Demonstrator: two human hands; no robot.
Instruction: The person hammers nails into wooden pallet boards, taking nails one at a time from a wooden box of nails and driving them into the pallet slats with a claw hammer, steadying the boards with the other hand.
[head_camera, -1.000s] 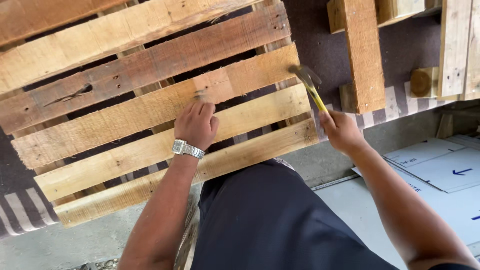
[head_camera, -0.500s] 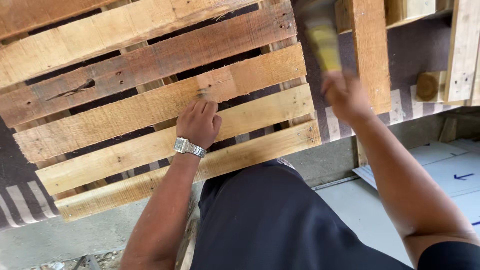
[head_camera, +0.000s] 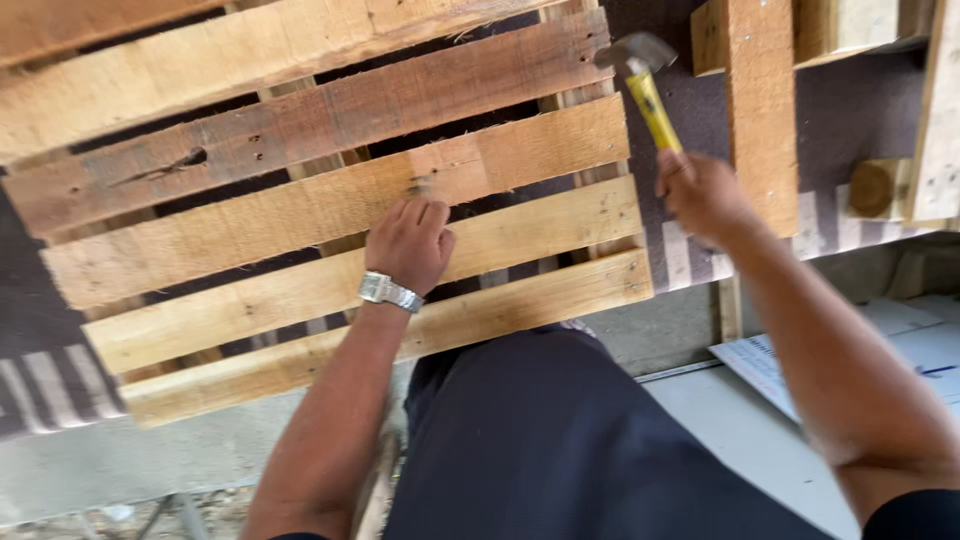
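At frame centre, the left hand (head_camera: 412, 243) pinches a nail on the pallet (head_camera: 300, 215); upper right, the right hand (head_camera: 703, 195) grips a raised yellow-handled hammer (head_camera: 648, 88), mid-nailing; striking squarely seems needed.

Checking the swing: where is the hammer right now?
Upper right of the head view: the hammer is raised in the right hand, past the pallet's right edge.

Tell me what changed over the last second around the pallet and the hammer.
The right hand swung the yellow-handled hammer up from beside the slats, where its head sat lower a second ago; it went through a blurred swing and is now raised past the pallet's right end. The left hand stayed on the same slat, fingers pinched at one spot, wristwatch on. The pallet did not move.
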